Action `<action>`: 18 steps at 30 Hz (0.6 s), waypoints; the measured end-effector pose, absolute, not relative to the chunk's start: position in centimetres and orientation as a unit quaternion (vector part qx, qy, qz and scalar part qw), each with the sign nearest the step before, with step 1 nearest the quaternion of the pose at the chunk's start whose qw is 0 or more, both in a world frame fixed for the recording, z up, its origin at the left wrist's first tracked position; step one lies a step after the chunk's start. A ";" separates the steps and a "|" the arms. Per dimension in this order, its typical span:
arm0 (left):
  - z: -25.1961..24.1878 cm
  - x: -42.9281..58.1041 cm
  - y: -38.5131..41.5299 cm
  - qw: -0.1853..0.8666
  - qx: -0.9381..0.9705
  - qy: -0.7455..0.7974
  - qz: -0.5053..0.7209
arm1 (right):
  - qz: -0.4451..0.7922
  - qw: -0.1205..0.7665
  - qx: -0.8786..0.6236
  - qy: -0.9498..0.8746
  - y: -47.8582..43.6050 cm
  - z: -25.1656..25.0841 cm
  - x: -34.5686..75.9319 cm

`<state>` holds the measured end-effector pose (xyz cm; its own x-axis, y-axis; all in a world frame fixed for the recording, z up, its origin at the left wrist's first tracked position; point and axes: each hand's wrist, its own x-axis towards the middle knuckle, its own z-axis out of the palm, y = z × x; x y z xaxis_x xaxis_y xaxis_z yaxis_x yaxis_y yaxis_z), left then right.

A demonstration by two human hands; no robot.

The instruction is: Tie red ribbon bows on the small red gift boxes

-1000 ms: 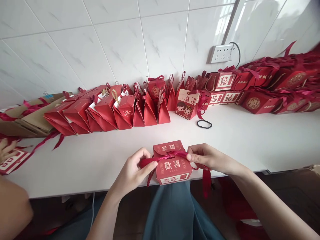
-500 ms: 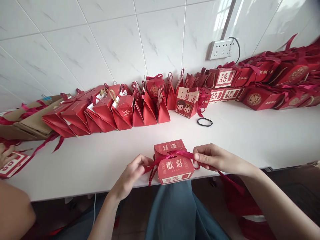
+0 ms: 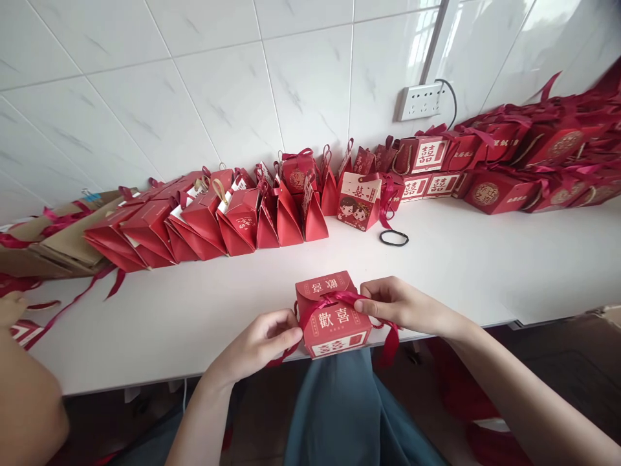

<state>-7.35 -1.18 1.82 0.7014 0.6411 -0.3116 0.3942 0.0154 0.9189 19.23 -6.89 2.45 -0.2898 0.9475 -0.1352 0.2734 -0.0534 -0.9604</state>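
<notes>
Pinching a narrow crimson satin ribbon (image 3: 346,297) in left hand (image 3: 262,340) and right hand (image 3: 402,305), either side of a red oblong cardboard box (image 3: 334,318) on white worktop (image 3: 466,265). Just brought left hand closer beside the box, probably slackening the tie.

The left hand (image 3: 268,341) and right hand (image 3: 396,304) pinch a satin ribbon (image 3: 346,297) across a gift box (image 3: 332,321). Beyond the box, rightward, lies a black elastic band (image 3: 395,245).
</notes>
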 end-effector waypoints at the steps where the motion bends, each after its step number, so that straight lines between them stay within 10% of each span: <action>1: 1.8 -7.3 -1.2 0.597 0.703 0.370 0.108 | 0.526 0.319 -0.506 -0.604 -6.9 2.5 19.3; 18: 2.9 -6.1 -2.9 0.551 0.698 0.445 0.108 | 0.554 0.314 -0.511 -0.577 -6.7 2.4 19.4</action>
